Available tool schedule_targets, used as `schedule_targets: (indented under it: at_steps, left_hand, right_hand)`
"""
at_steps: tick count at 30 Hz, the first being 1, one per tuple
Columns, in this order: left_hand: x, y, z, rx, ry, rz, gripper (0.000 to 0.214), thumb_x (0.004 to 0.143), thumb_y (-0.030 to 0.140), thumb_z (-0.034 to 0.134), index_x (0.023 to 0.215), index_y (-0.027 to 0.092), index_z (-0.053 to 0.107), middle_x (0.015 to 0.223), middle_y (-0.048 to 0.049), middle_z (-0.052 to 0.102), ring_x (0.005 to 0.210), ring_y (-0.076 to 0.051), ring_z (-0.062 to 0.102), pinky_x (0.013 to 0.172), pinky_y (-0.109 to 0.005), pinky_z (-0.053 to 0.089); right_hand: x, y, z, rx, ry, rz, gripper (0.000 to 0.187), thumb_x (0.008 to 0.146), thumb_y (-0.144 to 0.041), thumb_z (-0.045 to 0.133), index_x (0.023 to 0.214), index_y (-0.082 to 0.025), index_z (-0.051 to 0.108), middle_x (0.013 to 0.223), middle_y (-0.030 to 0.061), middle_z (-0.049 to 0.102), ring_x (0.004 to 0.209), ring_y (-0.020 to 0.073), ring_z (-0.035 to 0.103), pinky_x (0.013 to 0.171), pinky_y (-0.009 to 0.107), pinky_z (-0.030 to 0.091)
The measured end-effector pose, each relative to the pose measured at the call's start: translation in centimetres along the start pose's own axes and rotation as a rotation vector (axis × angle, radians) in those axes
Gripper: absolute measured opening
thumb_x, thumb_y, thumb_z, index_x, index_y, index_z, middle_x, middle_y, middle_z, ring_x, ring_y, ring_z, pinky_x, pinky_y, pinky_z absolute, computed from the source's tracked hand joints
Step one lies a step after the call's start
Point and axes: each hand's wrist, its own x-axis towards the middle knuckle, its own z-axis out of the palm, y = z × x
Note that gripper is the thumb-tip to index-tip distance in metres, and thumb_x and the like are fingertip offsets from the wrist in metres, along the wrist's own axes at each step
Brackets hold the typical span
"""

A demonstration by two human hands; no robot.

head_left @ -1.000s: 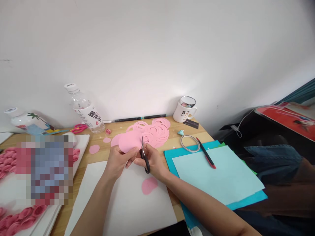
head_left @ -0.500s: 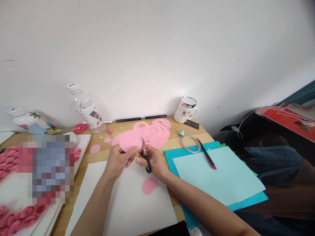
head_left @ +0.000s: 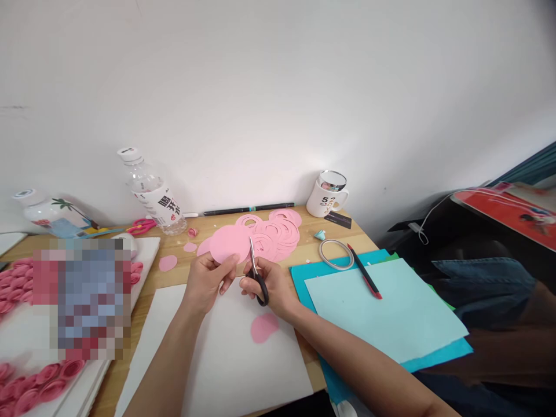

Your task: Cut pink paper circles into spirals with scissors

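My left hand [head_left: 208, 281] pinches the lower edge of a round pink paper disc [head_left: 229, 242], thumb on top. My right hand [head_left: 273, 284] grips black-handled scissors [head_left: 261, 289], their blades pointing up along the disc's right edge. Just behind lies a heap of pink paper spirals [head_left: 278, 234], partly covered by the disc. Beneath my hands is a large white sheet [head_left: 234, 370], and on it rest small pink paper pieces [head_left: 264, 328].
At the left, pink paper flowers [head_left: 47, 382] sit on a white board. A water bottle [head_left: 154, 194], black pen [head_left: 247, 209] and mug [head_left: 326, 197] stand or lie along the wall. Right are a tape roll [head_left: 336, 255], a red-black pen [head_left: 365, 272] and blue paper sheets [head_left: 386, 313].
The pink disc has shifted slightly left and up in my left hand, turning a little. The scissor blades, earlier overlapping the disc's edge, now sit at its right rim.
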Motion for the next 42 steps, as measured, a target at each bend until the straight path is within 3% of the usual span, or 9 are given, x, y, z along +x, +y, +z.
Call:
schedule_targets:
  at_steps: [7, 15, 23, 32, 38, 42]
  left_hand:
    - [0.11, -0.54, -0.06, -0.018, 0.048, -0.018, 0.033, 0.066, 0.032, 0.066, 0.046, 0.015, 0.047, 0.041, 0.0042, 0.046, 0.03, -0.003, 0.033, 0.032, -0.019, 0.025]
    - [-0.16, -0.41, 0.21, 0.068, 0.034, -0.027, 0.031, 0.062, 0.029, 0.068, 0.045, 0.015, 0.047, 0.036, 0.0059, 0.038, 0.034, -0.004, 0.029, 0.033, -0.02, 0.022]
    - [-0.06, -0.58, -0.02, 0.054, 0.028, 0.0, 0.03, 0.064, 0.027, 0.066, 0.044, 0.015, 0.047, 0.037, 0.0059, 0.038, 0.034, -0.003, 0.03, 0.034, -0.02, 0.021]
    - [0.01, -0.49, 0.05, 0.042, 0.038, 0.011, 0.034, 0.065, 0.028, 0.066, 0.043, 0.016, 0.043, 0.038, 0.0059, 0.038, 0.034, -0.003, 0.029, 0.034, -0.02, 0.021]
    - [0.06, -0.55, -0.01, 0.022, 0.061, 0.019, 0.038, 0.066, 0.027, 0.066, 0.042, 0.016, 0.039, 0.035, 0.0072, 0.036, 0.033, -0.003, 0.028, 0.035, -0.02, 0.023]
    - [0.02, -0.47, 0.0, -0.013, 0.051, 0.008, 0.034, 0.067, 0.027, 0.066, 0.044, 0.016, 0.044, 0.038, 0.0058, 0.043, 0.031, -0.003, 0.032, 0.033, -0.02, 0.022]
  right_hand:
    - [-0.09, 0.86, 0.45, -0.007, -0.02, 0.025, 0.044, 0.052, -0.044, 0.077, 0.073, -0.018, 0.049, 0.046, -0.008, 0.045, 0.04, 0.0077, 0.042, 0.04, 0.021, 0.035]
    - [0.14, 0.62, -0.09, -0.013, -0.051, -0.085, 0.045, 0.055, -0.041, 0.077, 0.081, -0.018, 0.048, 0.062, -0.0046, 0.048, 0.052, 0.0076, 0.039, 0.046, 0.02, 0.031]
    - [0.12, 0.35, -0.06, 0.026, -0.053, -0.057, 0.046, 0.052, -0.042, 0.078, 0.077, -0.018, 0.048, 0.055, -0.0075, 0.04, 0.048, 0.0063, 0.031, 0.043, 0.019, 0.026]
    - [0.08, 0.25, 0.02, 0.007, -0.008, 0.006, 0.047, 0.049, -0.044, 0.078, 0.074, -0.018, 0.049, 0.053, -0.0068, 0.045, 0.045, 0.0067, 0.038, 0.041, 0.019, 0.029]
    - [-0.07, 0.28, 0.15, 0.005, 0.001, 0.015, 0.039, 0.055, -0.04, 0.076, 0.074, -0.018, 0.05, 0.05, -0.0067, 0.046, 0.043, 0.008, 0.044, 0.041, 0.02, 0.033]
    - [-0.11, 0.26, 0.13, 0.016, -0.008, 0.009, 0.038, 0.055, -0.039, 0.076, 0.072, -0.018, 0.049, 0.047, -0.0071, 0.047, 0.041, 0.0078, 0.044, 0.039, 0.019, 0.033]
